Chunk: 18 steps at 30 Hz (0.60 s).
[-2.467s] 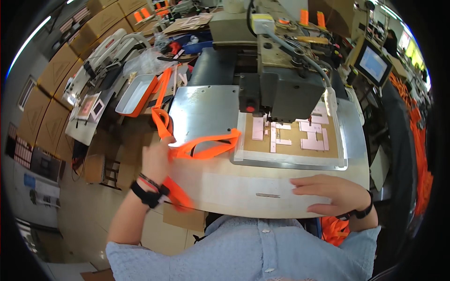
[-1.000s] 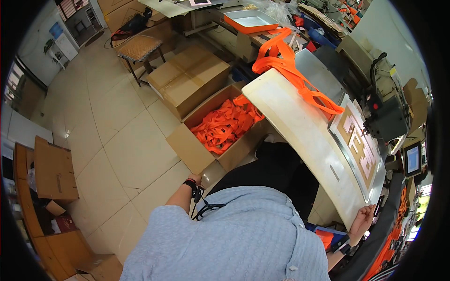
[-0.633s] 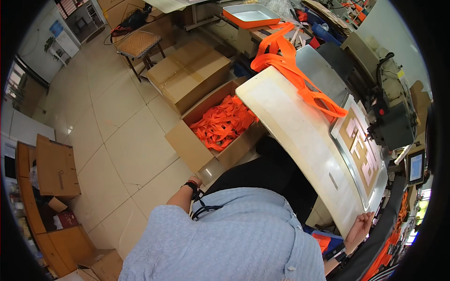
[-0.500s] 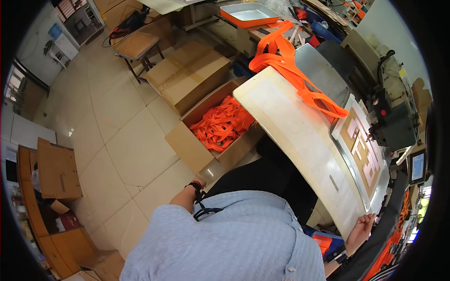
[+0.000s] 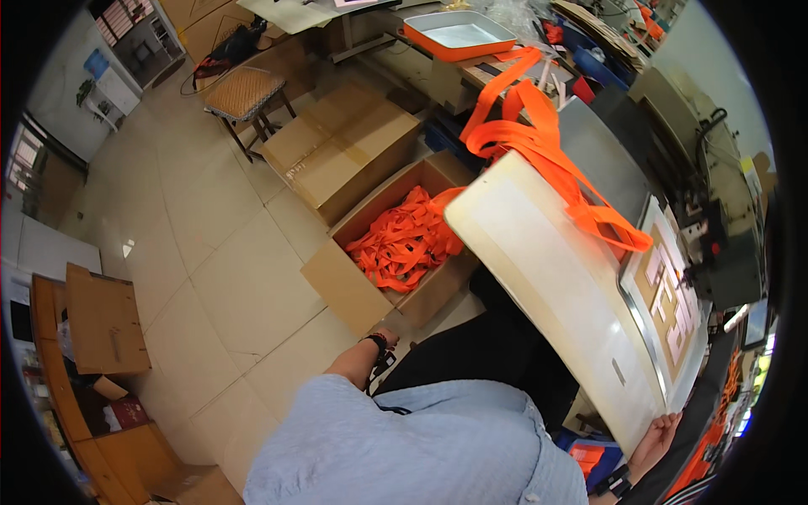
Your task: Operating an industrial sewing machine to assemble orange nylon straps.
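Note:
My left hand hangs low, beside the flap of an open cardboard box. Its fingers are too small and turned away to read. Loose orange straps fill that box. On the near corner of the pale worktable rests my right hand, fingers curled together with nothing visible in them. Close to it lies a metal-edged board with pale pink cut-out shapes. A looped bundle of orange straps drapes over the table's far end, toward the board.
Beside the strap box stands a closed carton, with a woven-seat stool behind it. An orange-rimmed tray sits on the far bench. A dark machine head overhangs the board. Wooden shelving stands at left on the tiled floor.
The view has shifted slightly, so table and boxes appear lower and further right. My left hand has moved forward, toward the box flap. My right hand stays on the table corner.

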Available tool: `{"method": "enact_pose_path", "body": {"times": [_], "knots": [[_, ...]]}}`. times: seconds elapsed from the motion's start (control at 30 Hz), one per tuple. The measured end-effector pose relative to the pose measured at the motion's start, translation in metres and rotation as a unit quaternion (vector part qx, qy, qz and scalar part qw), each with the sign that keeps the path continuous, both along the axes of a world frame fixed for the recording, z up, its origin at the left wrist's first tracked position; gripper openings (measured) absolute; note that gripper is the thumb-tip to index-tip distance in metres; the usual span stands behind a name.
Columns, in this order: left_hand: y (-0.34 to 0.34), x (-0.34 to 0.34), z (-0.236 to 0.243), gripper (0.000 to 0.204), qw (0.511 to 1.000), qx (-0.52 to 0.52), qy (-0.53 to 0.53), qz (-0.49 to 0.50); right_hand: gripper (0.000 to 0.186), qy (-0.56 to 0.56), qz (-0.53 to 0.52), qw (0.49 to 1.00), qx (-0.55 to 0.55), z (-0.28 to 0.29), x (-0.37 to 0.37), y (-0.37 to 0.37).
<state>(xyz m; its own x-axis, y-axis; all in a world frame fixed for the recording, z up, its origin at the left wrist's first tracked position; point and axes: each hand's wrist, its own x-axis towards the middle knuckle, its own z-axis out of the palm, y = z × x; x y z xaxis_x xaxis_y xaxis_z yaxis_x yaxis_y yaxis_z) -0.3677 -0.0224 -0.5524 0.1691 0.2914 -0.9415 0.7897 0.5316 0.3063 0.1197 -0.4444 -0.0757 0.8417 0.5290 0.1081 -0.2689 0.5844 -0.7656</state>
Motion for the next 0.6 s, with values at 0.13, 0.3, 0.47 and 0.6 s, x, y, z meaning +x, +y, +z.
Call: {"method": "enact_pose_path", "body": {"times": [0.13, 0.3, 0.47, 0.6], "knots": [[0.007, 0.027, -0.024, 0.039, 0.997, 0.000, -0.008, 0.072, 0.044, 0.011, -0.012, 1.000, -0.014, 0.005, 0.023, -0.012], [0.017, 0.058, -0.038, 0.074, 0.985, -0.132, -0.035, 0.110, 0.042, 0.041, 0.008, 0.999, 0.025, 0.011, 0.041, -0.062], [0.011, 0.076, -0.092, 0.078, 0.952, -0.085, -0.026, 0.292, 0.043, 0.049, -0.035, 0.998, 0.006, 0.020, 0.055, -0.048], [0.024, 0.088, -0.075, 0.077, 0.949, -0.066, -0.007, 0.307, 0.044, 0.016, -0.049, 0.998, -0.028, 0.015, 0.065, -0.056]]}}
